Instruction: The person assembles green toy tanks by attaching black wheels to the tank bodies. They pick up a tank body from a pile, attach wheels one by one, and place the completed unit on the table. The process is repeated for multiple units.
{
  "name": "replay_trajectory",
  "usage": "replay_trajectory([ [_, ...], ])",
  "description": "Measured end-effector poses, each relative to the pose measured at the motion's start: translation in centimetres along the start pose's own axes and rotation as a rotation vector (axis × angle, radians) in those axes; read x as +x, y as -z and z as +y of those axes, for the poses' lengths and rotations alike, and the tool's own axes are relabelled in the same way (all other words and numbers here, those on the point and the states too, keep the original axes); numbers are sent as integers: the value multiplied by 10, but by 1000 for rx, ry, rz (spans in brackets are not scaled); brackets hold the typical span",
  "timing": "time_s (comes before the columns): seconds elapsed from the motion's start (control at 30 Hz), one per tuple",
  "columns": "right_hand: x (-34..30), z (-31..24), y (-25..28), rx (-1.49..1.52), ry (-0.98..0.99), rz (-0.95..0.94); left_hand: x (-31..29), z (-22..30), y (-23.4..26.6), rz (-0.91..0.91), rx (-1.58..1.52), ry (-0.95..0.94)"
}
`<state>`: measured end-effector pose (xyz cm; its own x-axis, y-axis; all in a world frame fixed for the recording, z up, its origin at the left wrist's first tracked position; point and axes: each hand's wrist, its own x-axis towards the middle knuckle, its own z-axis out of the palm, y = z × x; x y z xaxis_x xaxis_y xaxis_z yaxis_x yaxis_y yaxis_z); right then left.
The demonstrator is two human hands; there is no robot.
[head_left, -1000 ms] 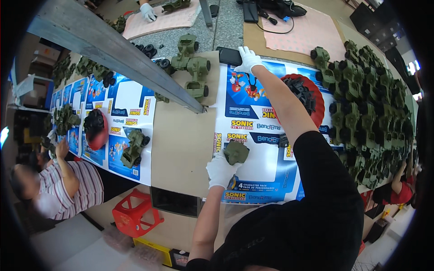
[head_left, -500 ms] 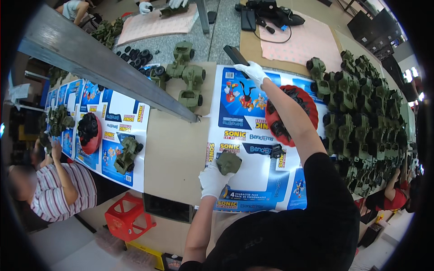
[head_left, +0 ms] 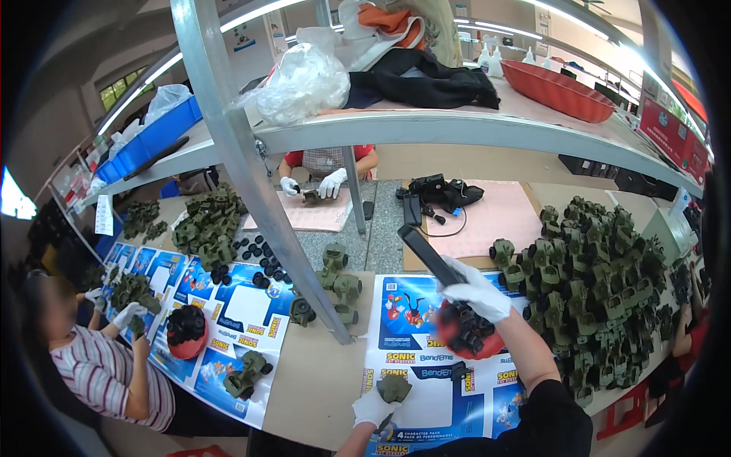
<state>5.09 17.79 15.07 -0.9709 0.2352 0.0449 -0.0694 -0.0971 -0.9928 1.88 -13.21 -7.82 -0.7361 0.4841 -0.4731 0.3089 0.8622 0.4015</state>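
Observation:
My left hand (head_left: 373,409), in a white glove, is closed on an olive-green toy vehicle part (head_left: 394,388) low over the blue printed sheet (head_left: 434,410). My right hand (head_left: 478,295), also gloved, grips a flat black phone-shaped device (head_left: 429,256), which tilts up to the left. Just below the right hand sits a red bowl (head_left: 487,350) holding black parts (head_left: 466,324), partly covered by the hand. Between the two hands, a small black part (head_left: 458,371) lies on the sheet.
Olive toy vehicles (head_left: 586,282) crowd the right side; a few more (head_left: 336,283) stand beside a slanting metal post (head_left: 251,183). A shelf (head_left: 426,128) crosses above. Co-workers sit at left (head_left: 114,373) and across (head_left: 327,164). A black device with cable (head_left: 442,194) lies on pink padding.
The view has tilted upward, bringing the overhead shelf into sight. My right hand with the black device has come closer over the red bowl. My left hand keeps its hold on the green part.

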Motion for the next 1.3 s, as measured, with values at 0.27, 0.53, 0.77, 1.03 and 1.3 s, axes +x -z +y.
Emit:
replay_trajectory([
  [0.27, -71, -270, -54, -781, 575, 371, -10, 0, 3, 0, -6, -41],
  [0.53, 146, -398, -113, -1498, 599, -136, -3, -3, -4, 35, 1, -82],
  [0.77, 287, -366, -236, -1459, 338, -185, -8, -8, -7, 95, -30, -22],
  [1.03, 316, -314, -261, -1734, 598, -536, -7, -21, -23, 78, -68, 45],
  [1.3, 275, -375, -249, -1269, 733, -325, -22, -27, 15, 168, -184, 117],
])
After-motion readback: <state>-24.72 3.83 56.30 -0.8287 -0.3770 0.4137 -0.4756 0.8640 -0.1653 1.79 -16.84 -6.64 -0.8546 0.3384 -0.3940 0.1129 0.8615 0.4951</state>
